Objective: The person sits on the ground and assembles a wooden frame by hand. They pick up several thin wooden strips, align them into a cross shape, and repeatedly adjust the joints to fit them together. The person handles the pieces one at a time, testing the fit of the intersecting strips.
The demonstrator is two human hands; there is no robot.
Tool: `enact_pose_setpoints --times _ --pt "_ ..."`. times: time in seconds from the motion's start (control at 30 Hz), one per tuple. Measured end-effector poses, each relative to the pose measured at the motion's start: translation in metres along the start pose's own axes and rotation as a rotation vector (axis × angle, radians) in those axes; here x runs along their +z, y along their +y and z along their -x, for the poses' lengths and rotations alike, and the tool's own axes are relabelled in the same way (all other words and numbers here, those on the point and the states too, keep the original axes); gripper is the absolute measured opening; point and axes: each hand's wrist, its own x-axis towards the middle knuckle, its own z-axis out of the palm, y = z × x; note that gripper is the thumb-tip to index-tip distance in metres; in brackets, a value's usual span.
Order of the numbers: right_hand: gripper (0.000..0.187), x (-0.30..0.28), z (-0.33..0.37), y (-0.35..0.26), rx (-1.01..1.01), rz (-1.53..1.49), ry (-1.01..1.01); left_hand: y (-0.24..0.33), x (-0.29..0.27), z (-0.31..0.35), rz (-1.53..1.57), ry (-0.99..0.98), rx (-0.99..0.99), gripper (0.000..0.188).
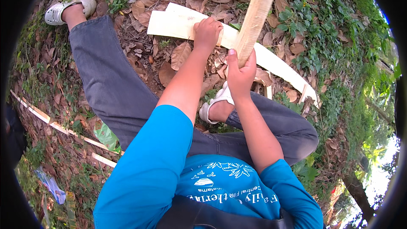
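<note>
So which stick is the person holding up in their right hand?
Start at the long pale strip lying across the leafy ground ahead of the knees. The right hand grips a shorter wooden slat rising above it. Unlike the flat strips, it stands upright, with a rough fibrous face.

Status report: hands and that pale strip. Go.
Left hand gripping the long pale strip, pinning it low. Right hand shut on a flat wooden stick, raised over the strip. Dry leaves under the work; nothing blocking.
</note>
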Motion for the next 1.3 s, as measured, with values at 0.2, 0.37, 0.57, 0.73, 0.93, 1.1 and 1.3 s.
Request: enact_pose_setpoints --times 0.2,0.37,0.57,0.73,0.93,1.1,1.3 --pt "0.049 -0.021 0.012 0.105 0.294 0.453 -0.153 0.007 0.006 -0.006 0.039 -0.006 0.029 0.007" --pt "0.038 -0.004 -0.002 0.037 0.0 0.078 -0.012 0.002 0.002 0.002 0.005 -0.018 -0.001 0.006" --pt "0.034 -0.009 -0.001 0.061 0.106 0.015 0.041 -0.011 -0.064 -0.018 -0.151 -0.374 0.142 0.094" --pt "0.028 -0.018 0.005 0.085 0.238 -0.149 0.12 -0.052 -0.157 -0.03 -0.742 -0.536 0.274 0.116" --pt "0.04 -0.015 0.001 0.08 0.148 0.155 0.051 -0.076 -0.183 -0.025 -0.702 -0.527 0.171 0.106" --pt "0.046 -0.014 0.003 0.091 0.076 0.258 0.07 -0.054 -0.195 -0.023 -0.538 -0.614 0.027 0.099" --pt "0.042 -0.013 0.011 0.088 0.153 0.384 0.041 -0.043 -0.214 -0.022 -0.562 -0.558 0.117 0.095"
